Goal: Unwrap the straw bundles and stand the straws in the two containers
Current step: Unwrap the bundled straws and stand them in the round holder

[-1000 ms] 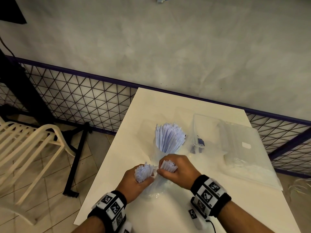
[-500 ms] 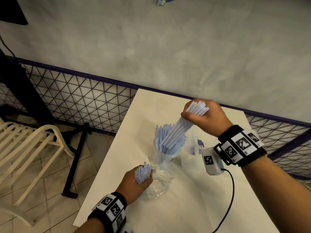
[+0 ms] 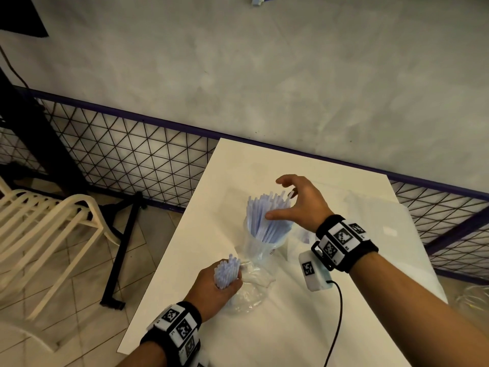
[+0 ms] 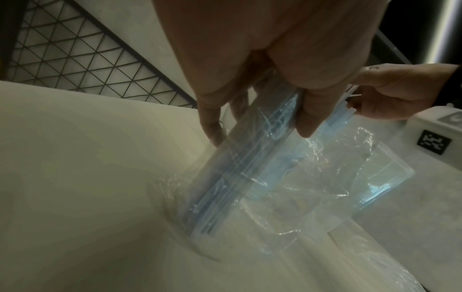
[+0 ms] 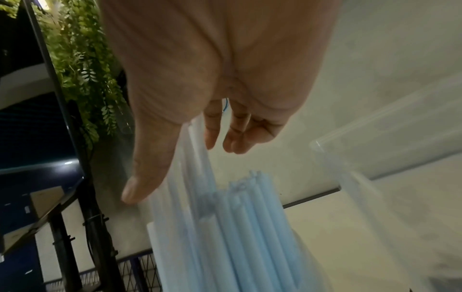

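Note:
A clear container (image 3: 260, 249) stands mid-table, packed with pale blue straws (image 3: 264, 215) that fan out above its rim. My right hand (image 3: 293, 200) hovers spread over the straw tops with thumb and fingers apart, holding nothing; the right wrist view shows the open hand (image 5: 212, 122) just above the straws (image 5: 237, 227). My left hand (image 3: 219, 282) grips a straw bundle (image 3: 227, 270) upright, still partly in its crinkled clear wrap (image 3: 251, 292). In the left wrist view the fingers (image 4: 307, 118) curl round the wrapped bundle (image 4: 237, 177), whose lower end rests on the table.
A white table (image 3: 264, 340) stands against a wire-mesh fence and grey wall. Clear plastic bags and a second clear container (image 3: 299, 245) lie right of the straws. A cream chair (image 3: 39, 229) and black stand (image 3: 119, 260) are on the tiled floor, left.
My right hand lifted a share of straws from the bundle, put them into the container and let go; it now hovers open above them. The left hand stayed put.

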A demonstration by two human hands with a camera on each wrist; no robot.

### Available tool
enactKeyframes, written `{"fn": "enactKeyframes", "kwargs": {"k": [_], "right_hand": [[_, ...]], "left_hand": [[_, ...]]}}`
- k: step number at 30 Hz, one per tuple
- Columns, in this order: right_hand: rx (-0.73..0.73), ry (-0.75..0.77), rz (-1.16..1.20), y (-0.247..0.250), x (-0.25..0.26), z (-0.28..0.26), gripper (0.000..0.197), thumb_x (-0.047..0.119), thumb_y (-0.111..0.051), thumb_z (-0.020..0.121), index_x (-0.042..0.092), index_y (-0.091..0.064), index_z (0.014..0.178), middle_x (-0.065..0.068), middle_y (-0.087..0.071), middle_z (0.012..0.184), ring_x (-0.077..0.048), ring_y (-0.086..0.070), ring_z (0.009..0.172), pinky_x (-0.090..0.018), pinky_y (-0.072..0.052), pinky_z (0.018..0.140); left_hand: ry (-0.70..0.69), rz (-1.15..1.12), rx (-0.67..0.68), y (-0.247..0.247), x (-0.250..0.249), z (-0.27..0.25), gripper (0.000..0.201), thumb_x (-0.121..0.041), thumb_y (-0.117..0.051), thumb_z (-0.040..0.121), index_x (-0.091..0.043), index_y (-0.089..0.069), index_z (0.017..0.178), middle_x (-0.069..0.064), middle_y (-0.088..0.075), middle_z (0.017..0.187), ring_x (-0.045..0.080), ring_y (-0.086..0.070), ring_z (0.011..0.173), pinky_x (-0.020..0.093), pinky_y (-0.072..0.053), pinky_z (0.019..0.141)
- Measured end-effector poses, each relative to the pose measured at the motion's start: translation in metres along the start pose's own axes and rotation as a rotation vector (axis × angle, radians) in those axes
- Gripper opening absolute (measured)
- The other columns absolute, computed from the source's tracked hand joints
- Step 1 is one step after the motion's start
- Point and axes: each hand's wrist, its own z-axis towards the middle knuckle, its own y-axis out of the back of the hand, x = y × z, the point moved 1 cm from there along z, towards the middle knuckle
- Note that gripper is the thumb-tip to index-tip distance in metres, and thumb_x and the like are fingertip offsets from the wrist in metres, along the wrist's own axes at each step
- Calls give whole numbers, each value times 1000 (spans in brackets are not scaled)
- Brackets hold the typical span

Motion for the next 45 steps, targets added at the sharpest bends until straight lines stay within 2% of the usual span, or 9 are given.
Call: {"fn": "enactKeyframes", "kwargs": {"k": [6, 13, 19, 25, 29, 35, 38, 42, 45], "right_hand": [[-132, 194, 6, 0, 5, -8, 67, 48, -70, 86, 22, -42, 141, 4, -43, 146, -11, -44, 130, -23, -38, 104], [171, 307, -489, -47, -9, -28, 70, 57, -17, 96, 18, -25, 153, 2, -18, 163, -14, -14, 150, -41, -19, 120], [74, 338, -426, -55, 3, -20, 74, 58, -46, 94, 30, -15, 154, 6, -10, 164, -14, -6, 151, -33, -8, 116], [8, 460, -563, -69, 8, -1, 37, 39, -37, 99, 29, -62, 125, 8, -53, 143, -23, -44, 137, -44, -31, 107], [-25, 388, -678, -70, 1, 0, 45, 33, -29, 97, 26, -66, 121, 9, -63, 132, -25, -54, 129, -43, -22, 102], [-21, 491, -584, -56, 18, -16, 42, 31, -29, 100, 32, -51, 136, 11, -43, 151, -20, -31, 144, -46, -21, 104], [104, 564, -261, -49, 36, -35, 46, 15, -38, 89, 24, -58, 129, 5, -58, 136, -18, -50, 126, -44, -37, 99], [455, 440, -5, -53, 43, -62, 57, 6, -57, 78, 17, -56, 133, 1, -61, 126, -7, -54, 95, -3, -34, 81], [500, 409, 12, -70, 32, -72, 57, 15, -70, 81, 17, -54, 135, 1, -61, 122, -9, -55, 85, 0, -34, 70]], "left_hand": [[3, 4, -14, 1, 5, 1, 28, -33, -72, 71, -13, -67, 91, 1, -69, 83, 8, -65, 83, 7, -47, 72], [9, 76, -13, 2, -1, 2, 23, -15, -77, 79, -30, -59, 80, -8, -62, 78, -11, -61, 74, 2, -42, 68], [22, 102, 8, -1, 2, 4, 56, -64, -55, 53, -25, -61, 93, -4, -64, 89, 0, -62, 85, 17, -46, 85], [9, 76, 1, 2, 1, 5, 40, -61, -60, 55, -35, -57, 84, -13, -61, 83, -4, -62, 76, 7, -42, 74], [17, 103, 11, 2, -3, 4, 46, -67, -51, 50, -36, -52, 85, -11, -59, 83, -3, -59, 73, 3, -39, 75], [49, 13, 0, 4, -4, 1, 27, -43, -73, 61, -27, -62, 79, -21, -68, 72, -7, -63, 72, 4, -44, 67], [72, -26, 33, 5, -4, 1, 17, -17, -80, 75, -27, -68, 83, -26, -69, 79, -4, -66, 75, 6, -48, 70], [80, -72, 40, 5, -7, 2, 19, -27, -81, 74, -27, -69, 89, -9, -74, 83, 1, -68, 84, 11, -49, 77], [17, -5, 90, 3, -4, 4, 41, -57, -63, 64, -31, -65, 95, -15, -70, 92, -1, -63, 95, 7, -44, 84]]}}
